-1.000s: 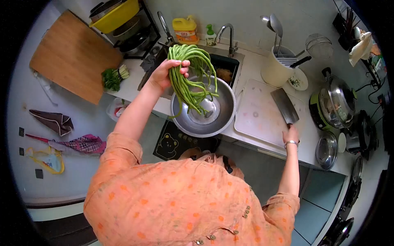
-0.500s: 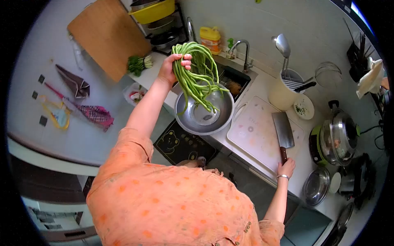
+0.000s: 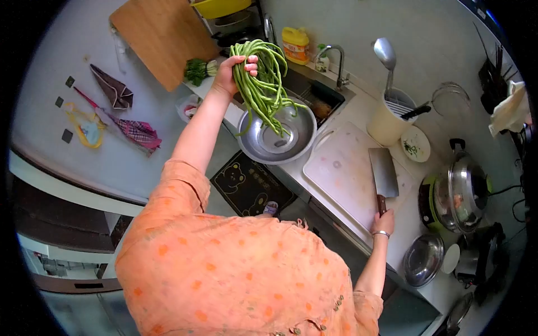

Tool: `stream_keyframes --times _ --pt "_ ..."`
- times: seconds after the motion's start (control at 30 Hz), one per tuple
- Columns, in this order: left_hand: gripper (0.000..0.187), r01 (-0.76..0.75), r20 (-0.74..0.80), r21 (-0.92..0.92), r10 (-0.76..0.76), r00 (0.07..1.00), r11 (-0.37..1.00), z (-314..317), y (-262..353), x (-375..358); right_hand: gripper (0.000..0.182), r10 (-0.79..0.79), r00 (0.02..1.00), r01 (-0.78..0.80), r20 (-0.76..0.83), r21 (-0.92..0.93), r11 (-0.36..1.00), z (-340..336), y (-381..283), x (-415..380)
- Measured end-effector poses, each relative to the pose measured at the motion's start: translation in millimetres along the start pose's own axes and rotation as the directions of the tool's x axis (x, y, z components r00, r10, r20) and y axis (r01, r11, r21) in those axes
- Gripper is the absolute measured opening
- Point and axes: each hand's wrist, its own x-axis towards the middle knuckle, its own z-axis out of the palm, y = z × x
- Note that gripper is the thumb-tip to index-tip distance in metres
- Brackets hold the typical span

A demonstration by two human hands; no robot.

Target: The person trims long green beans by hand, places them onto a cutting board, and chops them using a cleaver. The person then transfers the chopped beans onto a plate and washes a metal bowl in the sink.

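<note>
A thick bunch of long green beans (image 3: 260, 89) hangs from my left hand (image 3: 237, 71), which is closed around its upper part. The loose bean ends dangle over a stainless steel bowl (image 3: 258, 148), some across its opening. My right hand (image 3: 383, 221) grips the dark wooden handle of a cleaver (image 3: 384, 172). The broad blade lies over the right side of a white cutting board (image 3: 342, 168), and the handle points toward me.
Behind the bowl are the sink faucet (image 3: 339, 61) and a yellow detergent jug (image 3: 295, 45). A utensil holder (image 3: 386, 123), a small plate (image 3: 415, 144) and a glass-lidded pot (image 3: 462, 193) stand along the wall. Leafy greens (image 3: 197, 71) lie beside a wooden board (image 3: 162, 39).
The whole view has shifted slightly. My left hand with the beans is a little higher and farther left. My right hand still holds the cleaver over the board.
</note>
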Motion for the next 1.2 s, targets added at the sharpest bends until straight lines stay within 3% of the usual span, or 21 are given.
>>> stream_keyframes --times 0.07,0.13,0.17,0.2,0.23,0.33,0.37,0.43,0.47,0.5,0.53,0.6,0.67,0.8,0.83,0.9,0.97,1.03,1.07,1.13,1.2 --pt "0.017 0.019 -0.165 0.261 0.025 0.986 0.965 18.7 -12.5 9.4 0.03 0.08 0.997 -0.08 0.007 0.181 0.98 -19.8 -10.8 -11.3" --pt "0.012 0.098 -0.353 0.635 0.175 0.919 0.766 47.0 -38.7 20.6 0.03 0.019 0.982 0.071 -0.19 0.459 0.886 14.9 18.5 -13.1" --pt "0.011 0.088 -0.354 0.711 0.247 0.902 0.698 55.5 -58.8 27.5 0.028 0.112 0.993 -0.07 -0.023 0.649 0.757 20.6 29.1 -18.2" --pt "0.013 0.194 -0.378 0.786 0.208 0.902 0.586 67.2 -77.3 31.3 0.027 0.165 0.975 -0.216 0.147 0.788 0.577 20.6 34.0 -26.2" --pt "0.013 0.173 -0.331 0.85 0.248 0.911 0.498 68.8 -101.1 36.4 0.022 0.192 0.961 -0.269 0.2 0.844 0.464 12.5 32.0 -39.9" --pt "0.031 0.19 -0.216 0.976 0.36 0.908 0.106 63.5 -178.0 47.6 0.014 0.171 0.938 -0.326 0.303 0.936 0.132 -51.2 14.1 -88.5" --pt "0.036 0.078 -0.025 0.99 0.396 0.918 -0.116 69.4 -205.7 49.5 0.014 0.182 0.939 -0.32 0.293 0.937 0.142 -60.2 17.1 -98.6" --pt "0.043 0.2 -0.09 0.905 0.293 0.952 -0.375 70.1 -268.3 54.2 0.014 0.203 0.939 -0.292 0.276 0.955 0.053 -73.7 27.2 -118.0" --pt "0.04 0.165 -0.037 0.882 0.284 0.958 -0.441 63.3 -306.9 57.4 0.014 0.208 0.941 -0.286 0.267 0.956 0.065 -80.7 30.9 -126.3" --pt "0.04 0.177 -0.103 0.842 0.172 0.98 -0.51 67.9 -338.6 60.7 0.014 0.217 0.947 -0.252 0.235 0.966 0.053 -87.8 34.6 -134.1" --pt "0.042 0.202 -0.2 0.828 0.06 0.978 -0.523 73.7 -369.8 62.7 0.014 0.223 0.954 -0.216 0.202 0.975 0.042 -94.4 37.5 -140.2" --pt "0.024 0.031 0.009 0.832 0.069 0.998 -0.553 47.6 -443.0 59.9 0.014 0.236 0.951 -0.22 0.198 0.973 0.07 -108.5 41.9 -151.9" --pt "0.02 0.0 -0.026 0.889 -0.051 0.998 -0.458 41.5 -482.7 47.7 0.014 0.241 0.949 -0.23 0.201 0.968 0.098 -111.7 47.1 -159.8" --pt "0.02 -0.077 0.002 0.867 -0.149 0.989 -0.493 37.1 -504.2 44.8 0.025 0.156 0.983 -0.107 0.101 0.994 0.032 -96.9 64.7 -171.6" --pt "0.017 -0.132 0.03 0.873 -0.22 0.975 -0.47 36.8 -501.5 44.1 0.027 0.182 0.983 -0.013 -0.008 0.994 0.112 -91.5 59.6 -172.2" --pt "0.018 -0.151 0.055 0.874 -0.215 0.975 -0.462 37.6 -492.3 41.9 0.033 0.174 0.971 0.121 -0.163 0.966 0.227 -89.9 44.8 -167.2" --pt "0.018 -0.177 0.086 0.871 -0.211 0.974 -0.458 33.8 -485.1 44.5 0.023 0.151 0.988 0.017 -0.041 0.987 0.158 -96.5 28.8 -146.9" --pt "0.035 -0.072 -0.021 0.892 -0.2 0.979 -0.446 28.5 -482.7 46.4 0.01 0.172 0.978 -0.149 0.117 0.97 0.19 -94.4 26.1 -128.0" --pt "0.035 -0.074 -0.018 0.891 -0.198 0.98 -0.448 28.7 -480.8 45.3 0.007 0.139 0.984 -0.141 0.114 0.969 0.202 -85.6 26.1 -121.5" --pt "0.032 0.104 -0.204 0.86 -0.149 0.968 -0.5 29.5 -473.5 39.2 0.012 0.186 0.955 -0.258 0.231 0.957 0.136 -73.5 13.6 -113.1" --pt "0.024 0.078 -0.159 0.863 -0.122 0.98 -0.5 27.2 -464.8 32.5 0.015 0.212 0.945 -0.28 0.248 0.95 0.139 -66.0 9.9 -109.4"
